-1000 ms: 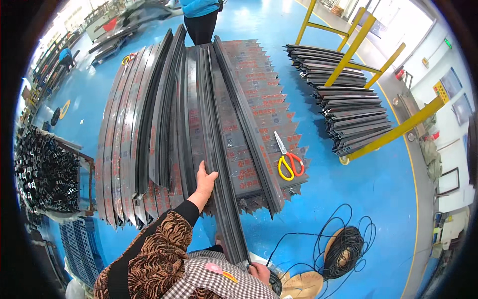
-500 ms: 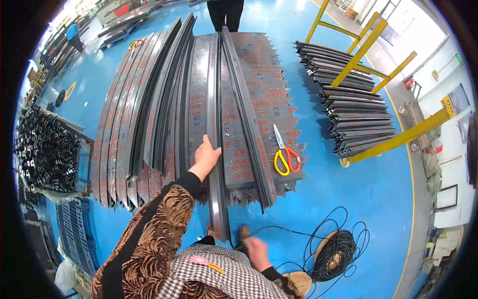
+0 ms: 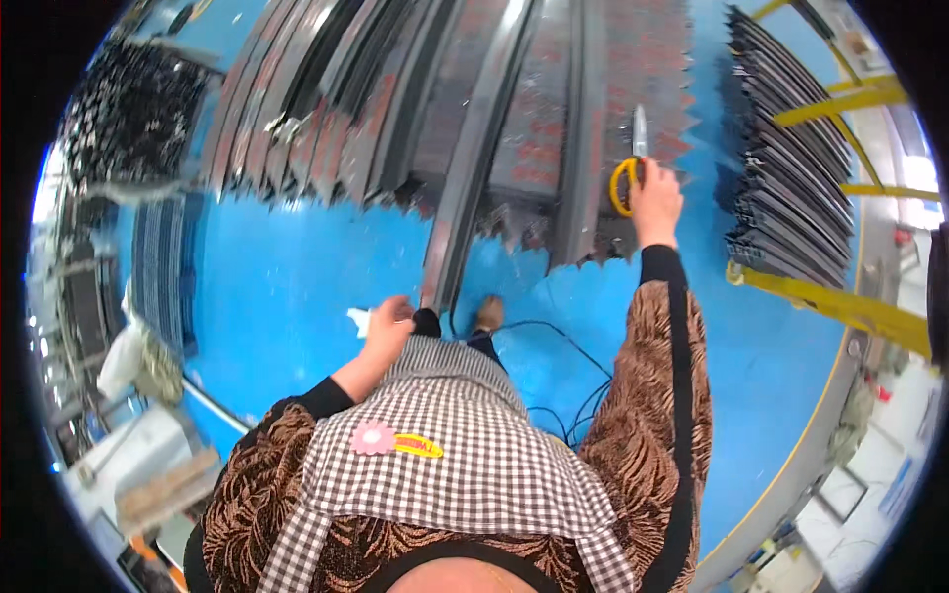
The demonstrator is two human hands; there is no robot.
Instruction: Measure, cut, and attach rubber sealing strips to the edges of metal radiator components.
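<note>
My right hand (image 3: 655,205) is closed on the handles of the scissors (image 3: 625,186), whose blades point away from me over the pile. One yellow handle loop shows; my fingers cover the other. My left hand (image 3: 392,322) has its fingers curled in front of my waist, beside the near end of a long dark metal profile (image 3: 447,252) that juts out toward me. Whatever lies in those fingers is too small to make out. A small white scrap (image 3: 359,318) shows beside that hand. Another long profile (image 3: 581,148) lies on the pile near the scissors.
A wide pile of printed, film-covered profiles (image 3: 539,158) with jagged ends spreads ahead. On the right stand stacked dark profiles (image 3: 791,148) by a yellow rack (image 3: 840,306). A black cord (image 3: 568,341) runs over the blue floor. A blue pallet (image 3: 158,277) stands left.
My right hand has risen from low near my waist to the scissors and taken hold of them. My left hand has left the profile's middle for its near end. The view has tilted down.
</note>
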